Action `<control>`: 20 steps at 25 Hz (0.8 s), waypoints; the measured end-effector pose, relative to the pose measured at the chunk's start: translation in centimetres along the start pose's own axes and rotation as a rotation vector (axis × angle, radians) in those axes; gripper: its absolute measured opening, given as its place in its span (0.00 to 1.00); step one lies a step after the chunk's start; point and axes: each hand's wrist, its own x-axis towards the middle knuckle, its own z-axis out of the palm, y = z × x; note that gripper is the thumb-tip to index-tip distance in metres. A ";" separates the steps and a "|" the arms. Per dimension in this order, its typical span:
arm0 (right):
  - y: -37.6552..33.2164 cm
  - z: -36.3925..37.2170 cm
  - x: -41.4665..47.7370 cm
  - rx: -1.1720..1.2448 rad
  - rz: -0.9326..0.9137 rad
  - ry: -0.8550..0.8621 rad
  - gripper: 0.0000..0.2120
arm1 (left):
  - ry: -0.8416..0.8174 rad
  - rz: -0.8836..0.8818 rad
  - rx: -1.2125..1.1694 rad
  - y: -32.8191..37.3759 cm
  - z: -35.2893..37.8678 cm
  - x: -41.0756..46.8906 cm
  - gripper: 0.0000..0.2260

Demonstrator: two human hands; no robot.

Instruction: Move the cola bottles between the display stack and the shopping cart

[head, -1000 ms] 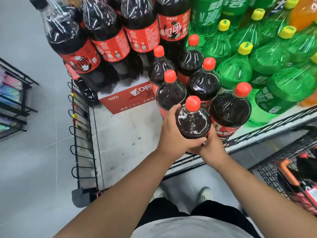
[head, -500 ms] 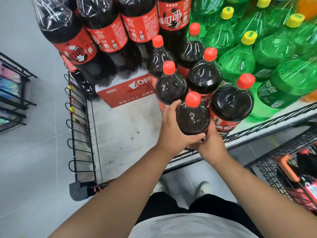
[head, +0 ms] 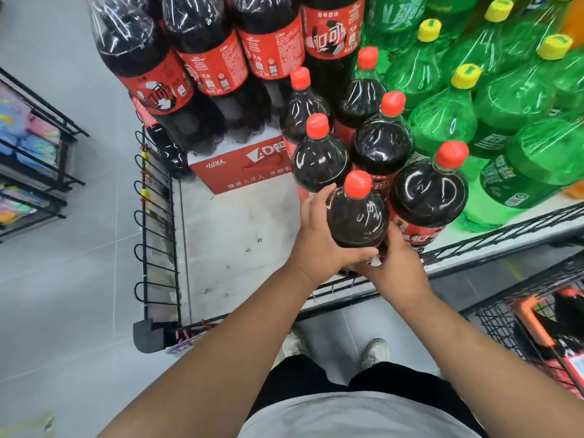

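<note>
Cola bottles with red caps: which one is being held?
The front cola bottle, nearest the person: it alone is gripped, with the left hand and right hand round its sides.

A red-capped cola bottle (head: 357, 216) is upright at the front of the display stack (head: 240, 241), beside five others (head: 426, 197).

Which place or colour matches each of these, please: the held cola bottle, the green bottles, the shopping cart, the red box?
1. held cola bottle
2. green bottles
3. shopping cart
4. red box

a. yellow caps
b. lower right corner
c. gripped by left hand and right hand
d. left of the loose cola bottles

Pairs: 1-c, 2-a, 3-b, 4-d
</note>
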 end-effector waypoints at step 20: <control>-5.5 -6.4 -6.4 -0.148 0.000 0.062 0.36 | -0.125 0.364 0.276 7.0 -6.3 -4.7 0.32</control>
